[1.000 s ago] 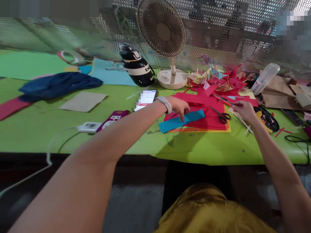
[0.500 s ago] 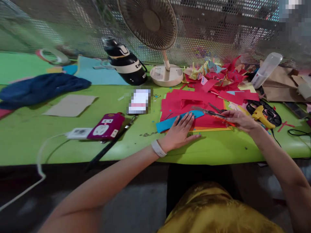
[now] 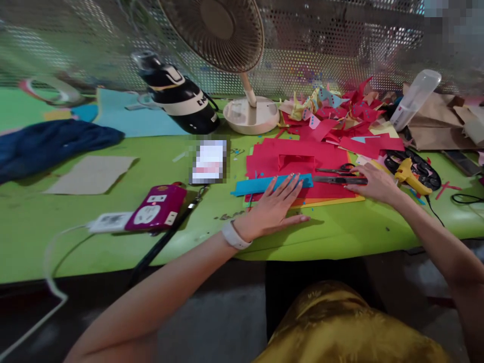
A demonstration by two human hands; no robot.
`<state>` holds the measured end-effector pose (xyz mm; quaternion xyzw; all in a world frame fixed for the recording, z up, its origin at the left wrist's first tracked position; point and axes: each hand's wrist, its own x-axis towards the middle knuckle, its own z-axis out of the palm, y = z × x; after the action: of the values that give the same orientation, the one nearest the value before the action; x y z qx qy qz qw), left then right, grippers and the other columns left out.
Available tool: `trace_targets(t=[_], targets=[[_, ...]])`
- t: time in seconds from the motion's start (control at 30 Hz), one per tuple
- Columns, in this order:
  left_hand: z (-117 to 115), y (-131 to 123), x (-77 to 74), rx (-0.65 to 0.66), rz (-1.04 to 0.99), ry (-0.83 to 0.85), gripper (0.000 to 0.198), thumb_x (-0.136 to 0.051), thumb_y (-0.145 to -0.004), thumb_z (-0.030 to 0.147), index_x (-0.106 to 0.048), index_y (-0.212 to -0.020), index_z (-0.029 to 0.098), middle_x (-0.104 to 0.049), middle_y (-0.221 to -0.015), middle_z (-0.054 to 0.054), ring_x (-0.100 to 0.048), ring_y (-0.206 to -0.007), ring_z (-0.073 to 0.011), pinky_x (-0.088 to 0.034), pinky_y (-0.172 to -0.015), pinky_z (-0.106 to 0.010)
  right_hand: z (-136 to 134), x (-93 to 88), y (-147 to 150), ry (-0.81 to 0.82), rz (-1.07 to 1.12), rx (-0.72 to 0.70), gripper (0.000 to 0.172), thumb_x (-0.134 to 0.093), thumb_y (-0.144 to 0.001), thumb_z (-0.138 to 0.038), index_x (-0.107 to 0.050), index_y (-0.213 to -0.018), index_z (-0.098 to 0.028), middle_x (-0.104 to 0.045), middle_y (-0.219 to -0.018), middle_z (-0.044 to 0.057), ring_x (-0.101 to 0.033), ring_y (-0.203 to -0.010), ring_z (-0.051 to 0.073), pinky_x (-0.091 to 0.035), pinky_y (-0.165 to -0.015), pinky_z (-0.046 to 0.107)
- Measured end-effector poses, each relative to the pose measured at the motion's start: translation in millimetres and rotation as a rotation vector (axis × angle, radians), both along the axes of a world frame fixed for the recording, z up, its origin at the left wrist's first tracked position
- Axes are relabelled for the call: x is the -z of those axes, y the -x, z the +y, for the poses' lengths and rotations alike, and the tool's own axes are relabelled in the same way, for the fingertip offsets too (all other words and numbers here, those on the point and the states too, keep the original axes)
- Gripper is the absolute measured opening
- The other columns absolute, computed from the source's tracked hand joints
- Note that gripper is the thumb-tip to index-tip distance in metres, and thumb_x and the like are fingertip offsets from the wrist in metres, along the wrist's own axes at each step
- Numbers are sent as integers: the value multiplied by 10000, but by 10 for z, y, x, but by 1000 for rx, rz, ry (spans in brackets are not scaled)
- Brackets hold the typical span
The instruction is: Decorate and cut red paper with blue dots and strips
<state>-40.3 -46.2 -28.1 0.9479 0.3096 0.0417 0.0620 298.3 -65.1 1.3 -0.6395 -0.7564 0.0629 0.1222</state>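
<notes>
My left hand [image 3: 278,206] lies flat on a folded blue paper strip [image 3: 249,186], fingers spread and pressing on it. The strip rests on stacked red sheets [image 3: 260,154] with orange and yellow edges below. My right hand [image 3: 374,184] is at the stack's right side, its thumb and forefinger apart around the handle of a utility knife [image 3: 335,180]. The knife lies flat on the red paper, its tip near the strip's right end. Just behind it are black-handled scissors [image 3: 342,170]. A raised red flap [image 3: 297,161] shows on the top sheet.
Colourful paper scraps [image 3: 333,108] are heaped behind the stack. A yellow glue gun [image 3: 408,176] lies at right by a black tray [image 3: 423,169]. Left are a phone [image 3: 209,161], a purple power adapter [image 3: 157,206] with a cable, a bottle [image 3: 185,103] and a fan [image 3: 251,116].
The knife has gone from tilted in my right hand to flat on the red paper, and those fingers have spread. The blue strip lies straighter under my left hand. The view has shifted slightly.
</notes>
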Motion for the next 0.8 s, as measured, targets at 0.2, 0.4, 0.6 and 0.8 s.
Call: trace_targets(t=[0.2, 0.4, 0.6, 0.8], targets=[[-1, -56, 121, 0, -48, -39, 937, -241, -899, 766, -16, -1590, 175, -187, -1640, -155, -130, -1527, -285, -32, -1227, -532, -21, 97, 159, -92, -177, -93, 359, -395, -1005, -407, -660, -1159, -220, -634, -1058, 115, -601, -949, 241, -450, -699, 308], [-11, -40, 140, -10, -62, -31, 937, -276, -897, 763, -37, -1591, 181, -195, -1643, -134, -139, -1526, -276, -69, -1232, -503, -74, 53, 237, -85, -120, -109, 468, -457, -973, -518, -585, -1347, -268, -604, -1099, 98, -600, -846, 205, -423, -625, 286], [-26, -52, 115, -11, -65, -25, 928, -240, -894, 774, -82, -1591, 181, -202, -1640, -137, -143, -1525, -273, -63, -1231, -511, -89, 83, 256, -71, -189, -187, 453, -492, -963, -524, -608, -1348, -316, -605, -1078, 91, -588, -845, 197, -391, -595, 271], [-27, -46, 102, -8, -64, -20, 872, -299, -904, 750, -145, -1586, 230, -199, -1643, -119, -143, -1525, -276, -58, -1229, -517, -93, 116, 202, -109, -167, -291, 406, -438, -1002, -459, -653, -1295, -281, -621, -1070, 93, -583, -919, 204, -456, -716, 297]])
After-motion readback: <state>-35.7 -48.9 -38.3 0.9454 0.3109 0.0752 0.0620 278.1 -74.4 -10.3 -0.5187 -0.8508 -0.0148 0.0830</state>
